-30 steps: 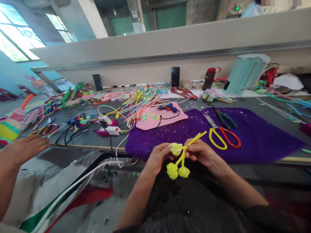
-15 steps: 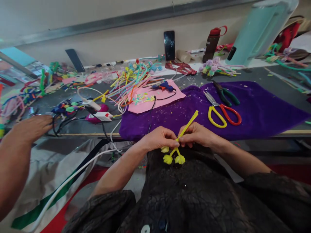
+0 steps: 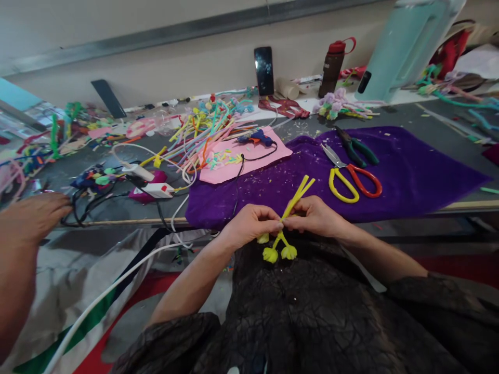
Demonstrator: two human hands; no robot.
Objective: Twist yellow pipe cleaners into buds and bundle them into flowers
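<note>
Between my two hands is a yellow pipe cleaner flower sprig (image 3: 296, 200), its stems pointing up and away and its round blossoms hanging below my fingers. My left hand (image 3: 253, 224) pinches the stems from the left with thumb and forefinger. From the right, my right hand (image 3: 315, 217) pinches the same stems, its fingertips almost touching the left ones. Beyond them lies a purple cloth (image 3: 409, 171) with scissors (image 3: 360, 176) with one yellow and one red handle, and green-handled pliers (image 3: 356, 148).
A blue glue gun (image 3: 255, 137) rests on a pink sheet (image 3: 218, 174) with small clippings. Left of it are power strips (image 3: 156, 190), cords and pipe cleaners (image 3: 187, 135). Another person's hand (image 3: 39, 213) is at far left. A phone (image 3: 264, 70), bottle (image 3: 331, 67) and teal jug (image 3: 405, 52) stand behind.
The upper stems, close together before, now spread into two separate ends. My hands stay pinched on the sprig. The whole view has shifted slightly.
</note>
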